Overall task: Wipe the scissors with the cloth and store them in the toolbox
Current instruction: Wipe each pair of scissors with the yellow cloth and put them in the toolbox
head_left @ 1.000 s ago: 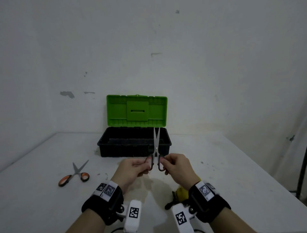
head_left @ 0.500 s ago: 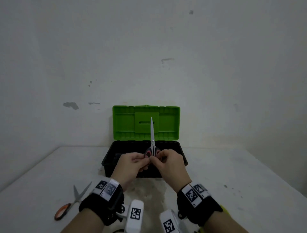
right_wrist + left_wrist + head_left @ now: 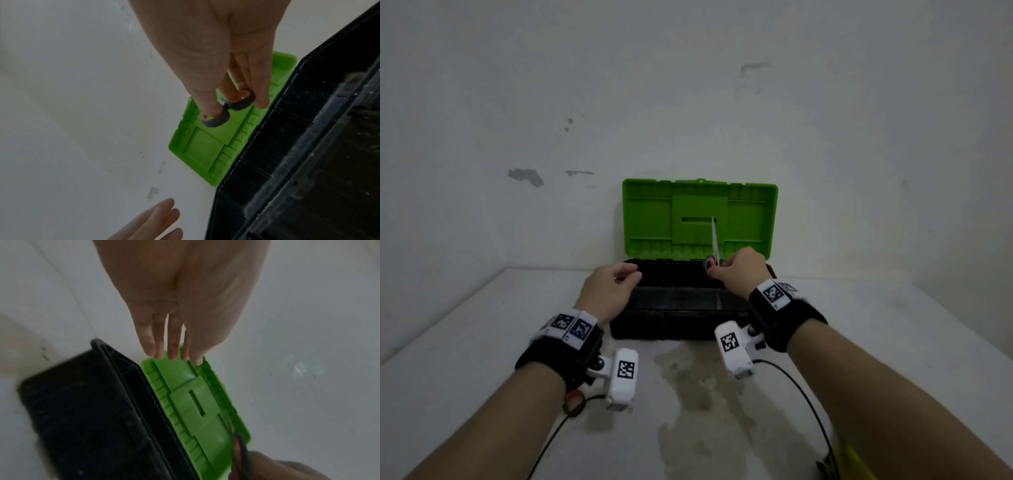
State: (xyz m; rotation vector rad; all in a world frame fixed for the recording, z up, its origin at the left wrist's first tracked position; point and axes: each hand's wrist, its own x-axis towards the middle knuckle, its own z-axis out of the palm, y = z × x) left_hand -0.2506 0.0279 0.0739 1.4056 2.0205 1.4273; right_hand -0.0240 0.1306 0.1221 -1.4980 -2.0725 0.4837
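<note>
My right hand pinches the grey-and-red handles of the scissors, blades closed and pointing up before the green lid. It hovers over the back right of the open black toolbox. The right wrist view has my thumb and fingers through the scissors' grey loops. My left hand hovers over the toolbox's left end, fingers relaxed and holding nothing; its fingers hang straight in the left wrist view. The yellow cloth peeks out under my right forearm.
A second pair of scissors shows only an orange handle below my left wrist. The toolbox stands against the white wall on a white table with a stained patch in front. The box interior looks dark and bare.
Both hands carried the scissors forward over the toolbox. My left hand has let go of the handles and moved left; the right hand alone holds the scissors now.
</note>
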